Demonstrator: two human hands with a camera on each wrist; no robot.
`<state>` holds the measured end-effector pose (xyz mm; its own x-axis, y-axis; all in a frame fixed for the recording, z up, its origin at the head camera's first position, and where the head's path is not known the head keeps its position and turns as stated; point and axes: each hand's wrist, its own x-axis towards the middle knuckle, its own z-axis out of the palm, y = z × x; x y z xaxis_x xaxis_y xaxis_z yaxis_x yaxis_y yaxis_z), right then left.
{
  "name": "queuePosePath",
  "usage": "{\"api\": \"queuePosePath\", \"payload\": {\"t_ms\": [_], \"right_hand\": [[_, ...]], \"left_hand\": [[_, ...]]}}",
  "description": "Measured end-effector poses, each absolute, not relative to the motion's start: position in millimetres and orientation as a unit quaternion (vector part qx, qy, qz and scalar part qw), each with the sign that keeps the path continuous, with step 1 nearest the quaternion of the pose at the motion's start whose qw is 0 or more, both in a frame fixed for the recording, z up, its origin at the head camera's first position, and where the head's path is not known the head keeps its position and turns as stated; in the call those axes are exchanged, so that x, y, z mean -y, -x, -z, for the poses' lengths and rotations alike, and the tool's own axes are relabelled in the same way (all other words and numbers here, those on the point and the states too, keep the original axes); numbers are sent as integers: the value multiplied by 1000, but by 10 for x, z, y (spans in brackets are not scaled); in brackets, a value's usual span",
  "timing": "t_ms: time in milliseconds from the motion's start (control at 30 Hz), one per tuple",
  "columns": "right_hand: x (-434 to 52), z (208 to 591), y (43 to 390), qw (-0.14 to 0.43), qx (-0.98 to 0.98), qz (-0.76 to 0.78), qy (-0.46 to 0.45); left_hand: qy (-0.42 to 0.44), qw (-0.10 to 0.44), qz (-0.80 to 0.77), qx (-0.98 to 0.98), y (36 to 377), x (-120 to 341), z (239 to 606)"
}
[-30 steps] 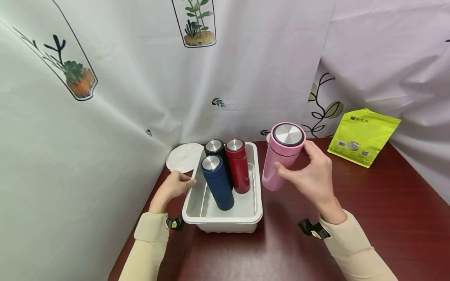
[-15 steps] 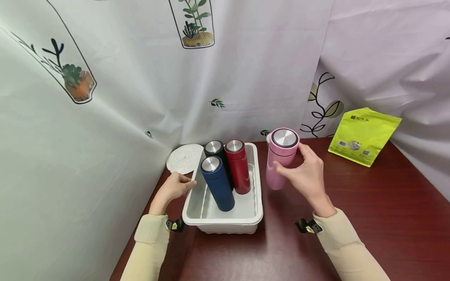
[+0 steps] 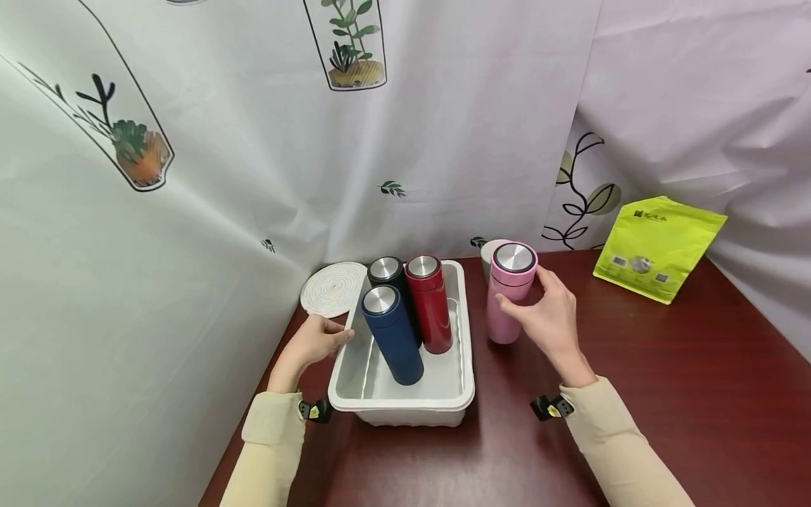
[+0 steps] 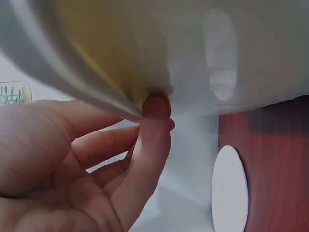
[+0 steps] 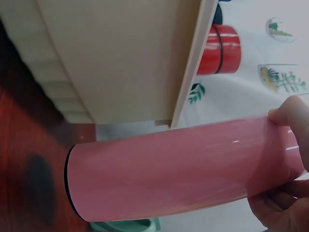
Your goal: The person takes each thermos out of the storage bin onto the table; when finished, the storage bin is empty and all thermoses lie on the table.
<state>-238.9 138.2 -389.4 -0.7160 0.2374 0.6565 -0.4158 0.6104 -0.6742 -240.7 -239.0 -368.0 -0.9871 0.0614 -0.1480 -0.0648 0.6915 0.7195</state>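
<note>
My right hand point(image 3: 548, 315) grips a pink thermos point(image 3: 505, 308) around its upper part, thumb on one side and fingers on the other. The thermos is nearly upright, right of a white plastic bin point(image 3: 405, 404). In the right wrist view its base hangs a little above the table. My left hand point(image 3: 315, 345) pinches the bin's left rim, its thumb and fingers on either side in the left wrist view. Inside the bin stand a blue thermos point(image 3: 395, 341), a red thermos point(image 3: 432, 313) and a black thermos point(image 3: 386, 268), which is partly hidden behind the blue one.
A round white woven mat point(image 3: 331, 287) lies behind my left hand. Behind the pink thermos a pale cup point(image 3: 487, 252) is mostly covered. A lime-green pouch point(image 3: 659, 248) leans at the back right, by the curtain point(image 3: 456, 141). All this is on a dark red wooden table point(image 3: 665, 380).
My right hand has lowered the pink thermos toward the table and slightly away from me, baring more of the pale cup. My left hand stays on the bin's rim.
</note>
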Motion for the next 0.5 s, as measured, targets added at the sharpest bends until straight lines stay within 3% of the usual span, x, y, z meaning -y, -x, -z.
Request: {"api": "queuePosePath", "payload": {"t_ms": [500], "right_hand": [[-1500,4135,2608,351,828,-438,-17]], "left_hand": [[3,76,-394,-916,2390,2394,3689]]}}
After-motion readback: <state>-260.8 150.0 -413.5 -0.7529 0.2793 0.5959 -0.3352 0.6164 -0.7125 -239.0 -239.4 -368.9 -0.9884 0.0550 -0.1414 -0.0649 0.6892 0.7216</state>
